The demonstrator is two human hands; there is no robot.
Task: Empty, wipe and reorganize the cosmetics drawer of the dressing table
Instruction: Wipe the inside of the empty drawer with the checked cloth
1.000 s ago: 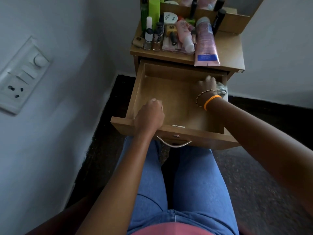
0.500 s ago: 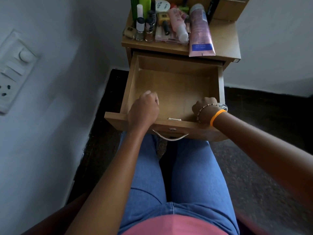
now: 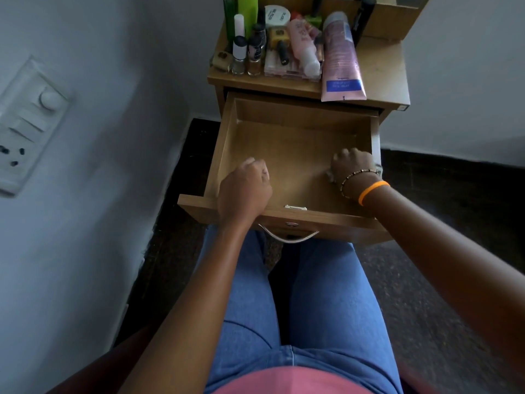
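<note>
my right hand [image 3: 350, 166] hiding most of the cloth [image 3: 329, 175] I grip, green bottles [image 3: 247, 12] cut off at the top edge

Single head-worn view, steeply downward, close over the open drawer [image 3: 295, 155].

Home bedrm; dressing table [image 3: 380, 66] w/ cosmetics [image 3: 287, 44]; wall switchboard [image 3: 25, 123]

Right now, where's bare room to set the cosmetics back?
The drawer floor is bare between the left hand, the right hand and the back wall. The tabletop is bare right of the pink tube; its left side is crowded with bottles.
</note>
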